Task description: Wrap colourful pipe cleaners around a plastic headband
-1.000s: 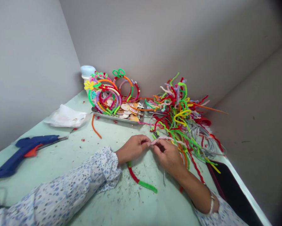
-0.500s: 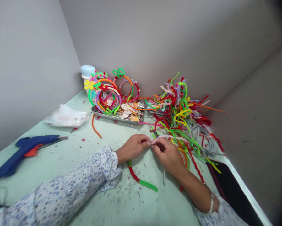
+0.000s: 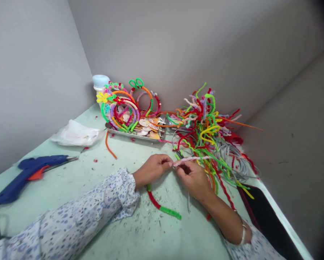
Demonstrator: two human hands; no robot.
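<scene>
The pale green desk (image 3: pixel 70 187) was strewn with scraps. A tangled heap of pipe cleaners (image 3: pixel 205 126) was piled at its far right corner, kept within reach of the right hand (image 3: pixel 195 177). A tray (image 3: pixel 132 134) of finished headbands was set by the far edge, a blue glue gun (image 3: pixel 26 173) near the left edge. A pink pipe cleaner (image 3: pixel 190 159) was pinched between both hands' fingertips mid-desk, seemingly for twisting; the left hand (image 3: pixel 152 169) was rested knuckles-up, wrist flat.
</scene>
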